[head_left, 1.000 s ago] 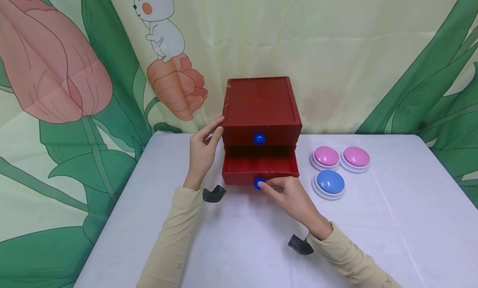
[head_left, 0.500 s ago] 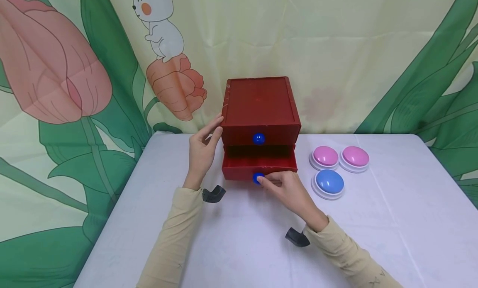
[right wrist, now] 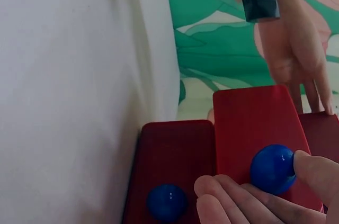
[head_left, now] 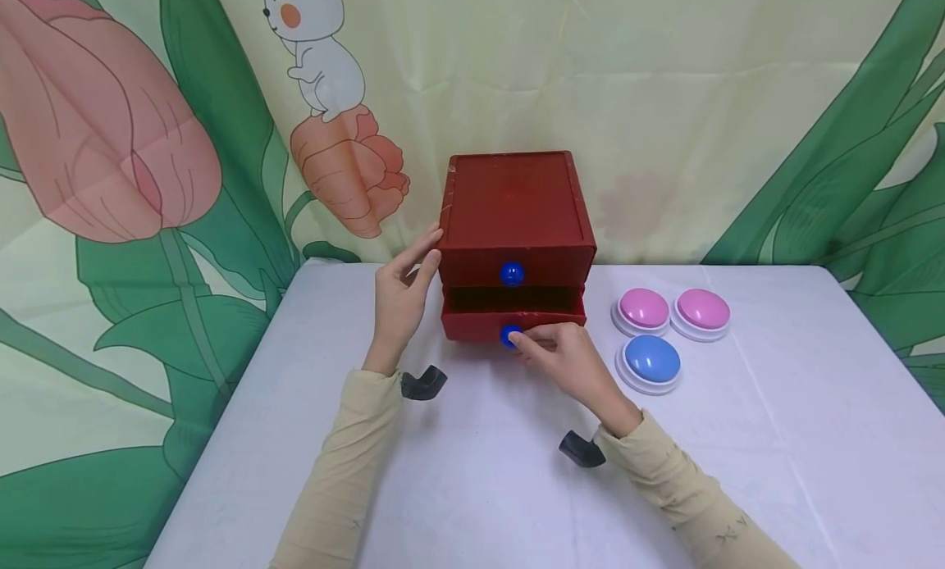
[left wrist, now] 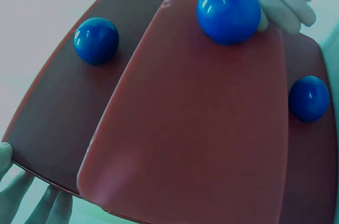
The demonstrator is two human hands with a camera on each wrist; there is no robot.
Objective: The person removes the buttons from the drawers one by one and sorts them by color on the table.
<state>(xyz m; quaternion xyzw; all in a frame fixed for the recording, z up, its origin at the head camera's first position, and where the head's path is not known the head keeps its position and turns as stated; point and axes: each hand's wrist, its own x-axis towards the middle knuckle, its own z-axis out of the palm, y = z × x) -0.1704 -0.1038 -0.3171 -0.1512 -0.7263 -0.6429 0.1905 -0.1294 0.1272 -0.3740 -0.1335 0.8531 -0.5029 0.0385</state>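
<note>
A red drawer cabinet [head_left: 517, 200] stands at the back of the table. Its middle drawer [left wrist: 196, 123] sticks out partway, while the top drawer [head_left: 472, 267] and the bottom drawer [right wrist: 172, 155] are closed. My right hand [head_left: 572, 364] holds that middle drawer's round blue knob [right wrist: 273, 170] between thumb and fingers. Against the cabinet's left side rest the fingertips of my left hand [head_left: 399, 307], fingers fairly straight. Above the held knob is the top drawer's blue knob [head_left: 513, 274]. The bottom drawer's knob [left wrist: 309, 99] shows only in the wrist views.
Right of the cabinet sit two pink push buttons [head_left: 644, 308] and a blue push button [head_left: 652, 360] on white bases. A white cloth covers the table [head_left: 472, 487]. Behind it hangs a printed curtain [head_left: 664, 126] with flowers and a rabbit.
The middle drawer has slid further into the cabinet, and my right hand has moved forward with its knob. My left hand has stayed at the cabinet's side.
</note>
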